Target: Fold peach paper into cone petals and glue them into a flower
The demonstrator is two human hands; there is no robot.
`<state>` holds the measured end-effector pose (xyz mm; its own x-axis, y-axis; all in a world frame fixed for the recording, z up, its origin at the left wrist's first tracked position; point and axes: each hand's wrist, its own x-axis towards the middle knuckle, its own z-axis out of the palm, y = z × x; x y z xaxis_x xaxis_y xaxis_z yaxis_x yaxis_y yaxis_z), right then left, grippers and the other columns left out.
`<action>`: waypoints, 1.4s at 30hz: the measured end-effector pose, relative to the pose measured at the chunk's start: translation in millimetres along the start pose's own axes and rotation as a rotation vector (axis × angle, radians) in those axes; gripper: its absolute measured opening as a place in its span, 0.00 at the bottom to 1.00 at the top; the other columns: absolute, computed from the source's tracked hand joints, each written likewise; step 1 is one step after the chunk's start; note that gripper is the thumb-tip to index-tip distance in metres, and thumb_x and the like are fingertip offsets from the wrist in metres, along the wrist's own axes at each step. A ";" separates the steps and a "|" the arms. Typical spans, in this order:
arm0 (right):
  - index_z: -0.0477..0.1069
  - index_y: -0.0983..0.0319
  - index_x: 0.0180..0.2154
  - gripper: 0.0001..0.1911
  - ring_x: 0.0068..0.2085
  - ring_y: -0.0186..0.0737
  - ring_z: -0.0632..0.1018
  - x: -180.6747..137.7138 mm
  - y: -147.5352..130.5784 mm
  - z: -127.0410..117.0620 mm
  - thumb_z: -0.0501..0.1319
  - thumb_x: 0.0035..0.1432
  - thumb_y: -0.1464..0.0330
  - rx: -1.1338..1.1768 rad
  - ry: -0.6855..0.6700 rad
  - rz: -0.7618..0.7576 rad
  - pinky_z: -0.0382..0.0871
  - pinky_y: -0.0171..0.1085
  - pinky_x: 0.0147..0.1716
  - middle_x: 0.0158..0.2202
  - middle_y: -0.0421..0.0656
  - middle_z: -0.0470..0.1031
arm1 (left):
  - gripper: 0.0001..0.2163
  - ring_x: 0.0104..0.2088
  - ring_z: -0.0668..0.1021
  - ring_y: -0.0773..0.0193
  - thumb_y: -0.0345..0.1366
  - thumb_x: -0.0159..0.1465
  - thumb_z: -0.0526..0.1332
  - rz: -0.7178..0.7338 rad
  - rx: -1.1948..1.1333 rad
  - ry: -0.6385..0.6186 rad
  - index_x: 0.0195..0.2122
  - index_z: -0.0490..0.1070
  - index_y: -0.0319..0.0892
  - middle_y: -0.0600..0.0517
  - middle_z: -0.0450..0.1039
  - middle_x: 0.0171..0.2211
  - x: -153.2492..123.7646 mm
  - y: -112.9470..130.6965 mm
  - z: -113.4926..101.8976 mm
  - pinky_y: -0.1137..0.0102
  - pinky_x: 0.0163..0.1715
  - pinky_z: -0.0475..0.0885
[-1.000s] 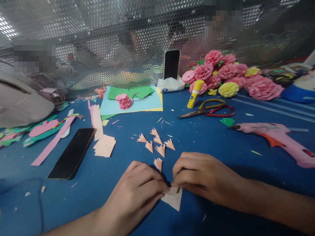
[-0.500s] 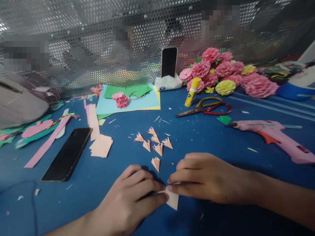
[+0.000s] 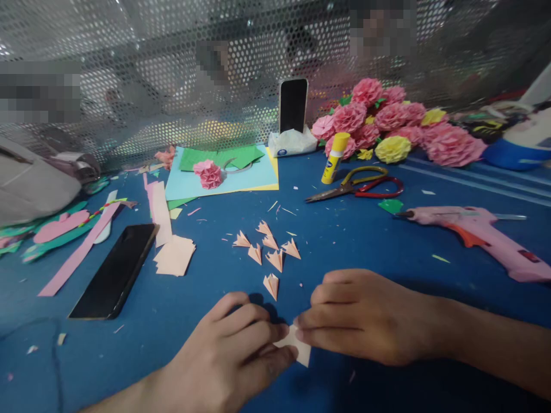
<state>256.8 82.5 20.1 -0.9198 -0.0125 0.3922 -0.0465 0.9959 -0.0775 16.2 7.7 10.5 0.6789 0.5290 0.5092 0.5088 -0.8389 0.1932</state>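
My left hand (image 3: 235, 355) and my right hand (image 3: 359, 315) meet near the front edge of the blue table (image 3: 353, 241), fingers pressed together on a small folded piece of peach paper (image 3: 301, 351). Both hands pinch it against the table; only its lower corner shows. Just beyond my fingers lie several small folded peach paper cones (image 3: 269, 252). A stack of peach paper squares (image 3: 174, 256) lies to the left of them.
A black phone (image 3: 115, 272) lies at the left, a pink glue gun (image 3: 477, 226) at the right. Scissors (image 3: 357, 188), a glue stick (image 3: 333, 159), pink and yellow paper flowers (image 3: 387, 132), coloured paper sheets (image 3: 224, 172) and a propped phone (image 3: 293, 106) stand further back before a perforated metal screen.
My fingers have kept working the peach paper, which now shows less between them. The view has shifted slightly, with everything on the table a little further left.
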 end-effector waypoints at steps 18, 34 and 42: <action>0.75 0.64 0.39 0.15 0.35 0.35 0.72 2.2 -1.8 -2.1 0.50 0.71 0.74 -0.028 0.019 -0.017 0.62 0.39 0.29 0.41 0.40 0.80 | 0.06 0.38 0.77 0.64 0.29 0.66 0.63 0.088 0.067 -0.001 0.43 0.77 0.43 0.54 0.81 0.38 -2.3 -2.4 -0.3 0.64 0.45 0.66; 0.73 0.63 0.45 0.11 0.42 0.39 0.71 -1.4 -5.0 -1.3 0.54 0.68 0.67 0.049 -0.110 0.080 0.60 0.42 0.38 0.45 0.41 0.77 | 0.08 0.39 0.77 0.63 0.29 0.69 0.58 0.093 0.084 -0.055 0.43 0.77 0.41 0.55 0.81 0.38 0.9 -1.2 -1.9 0.64 0.46 0.63; 0.73 0.63 0.34 0.08 0.33 0.38 0.65 1.7 -13.3 -4.1 0.56 0.62 0.71 -0.107 -0.076 0.180 0.57 0.41 0.35 0.28 0.39 0.69 | 0.09 0.37 0.76 0.64 0.29 0.70 0.57 0.051 0.063 -0.084 0.47 0.76 0.42 0.54 0.80 0.39 -4.8 -4.1 -3.9 0.63 0.46 0.62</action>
<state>257.5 69.6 25.5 -0.9364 0.1639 0.3103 0.1590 0.9864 -0.0410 8.9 8.1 10.5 0.7453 0.4973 0.4442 0.5030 -0.8566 0.1150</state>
